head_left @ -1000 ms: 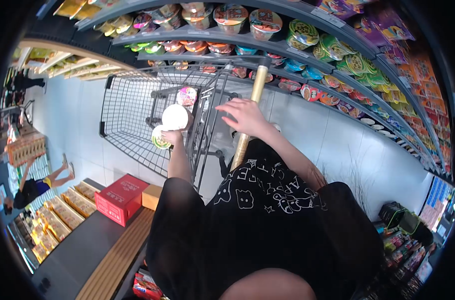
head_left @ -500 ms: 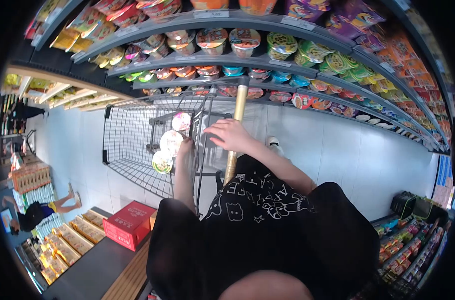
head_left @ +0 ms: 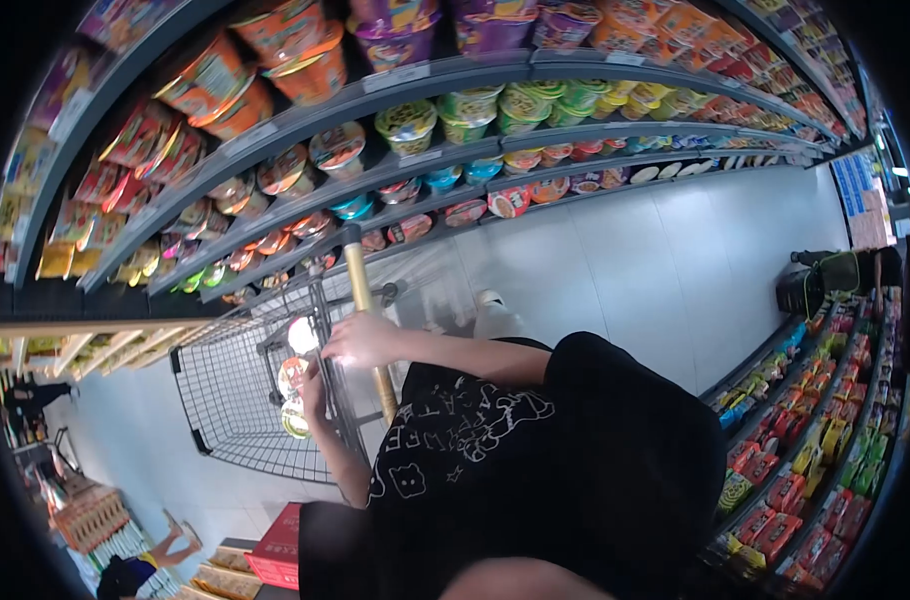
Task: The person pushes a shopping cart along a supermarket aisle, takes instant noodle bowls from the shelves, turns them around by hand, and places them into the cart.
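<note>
A wire shopping cart (head_left: 240,425) stands in front of me with several round noodle cups in it. My left hand (head_left: 313,390) is over the cart beside the middle cup (head_left: 293,376); its fingers are partly hidden and too small to read. A white-topped cup (head_left: 302,336) lies above that one, and a green-rimmed cup (head_left: 295,420) below it. My right hand (head_left: 360,340) is over the golden cart handle (head_left: 358,280), with its fingertips toward the cart's basket. Whether it touches the handle is unclear.
Curved shelves (head_left: 385,85) full of noodle cups run along the far side. A red box (head_left: 277,548) is at the lower left, near another person (head_left: 125,575). Shelves of colourful packs (head_left: 785,480) stand on the right, with a dark basket (head_left: 800,293) beyond.
The view has swung toward the right, so the cart and both hands appear further left and lower. My left hand has moved from the white-topped cup's lower edge to the cups' right side.
</note>
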Demonstrator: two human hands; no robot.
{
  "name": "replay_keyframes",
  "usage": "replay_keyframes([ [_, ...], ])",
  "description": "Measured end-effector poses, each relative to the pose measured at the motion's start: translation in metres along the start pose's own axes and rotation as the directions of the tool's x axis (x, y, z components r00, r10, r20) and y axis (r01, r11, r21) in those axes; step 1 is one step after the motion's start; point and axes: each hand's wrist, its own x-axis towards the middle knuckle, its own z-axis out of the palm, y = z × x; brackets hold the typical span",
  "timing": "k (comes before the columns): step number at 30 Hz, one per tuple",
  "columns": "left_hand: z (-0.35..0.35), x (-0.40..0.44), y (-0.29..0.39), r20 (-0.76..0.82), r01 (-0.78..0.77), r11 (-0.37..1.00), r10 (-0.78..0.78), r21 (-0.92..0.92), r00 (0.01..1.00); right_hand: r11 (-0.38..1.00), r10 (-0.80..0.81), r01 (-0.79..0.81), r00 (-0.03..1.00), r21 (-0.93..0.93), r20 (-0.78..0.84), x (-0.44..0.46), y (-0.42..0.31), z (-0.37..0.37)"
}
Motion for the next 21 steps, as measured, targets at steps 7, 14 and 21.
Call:
replay_keyframes([
  [7, 0.004, 0.013, -0.02, 0.023, -0.026, 0.986, 0.023, 0.162, 0.999, 0.996, -0.084, 0.084, 0.995, 0.007, -0.054, -0.025, 0.004, -0.017],
  [14, 0.058, -0.022, 0.005, -0.214, 0.145, 0.97, -0.101, 0.197, 0.972, 0.984, -0.002, 0.038, 0.98, -0.176, 0.201, -0.052, 0.019, -0.034],
  [21, 0.134, -0.048, 0.034, -0.201, 0.169, 0.974, -0.137, 0.154, 0.97, 0.985, -0.028, 0.054, 0.987, -0.164, 0.159, -0.089, 0.038, -0.064],
])
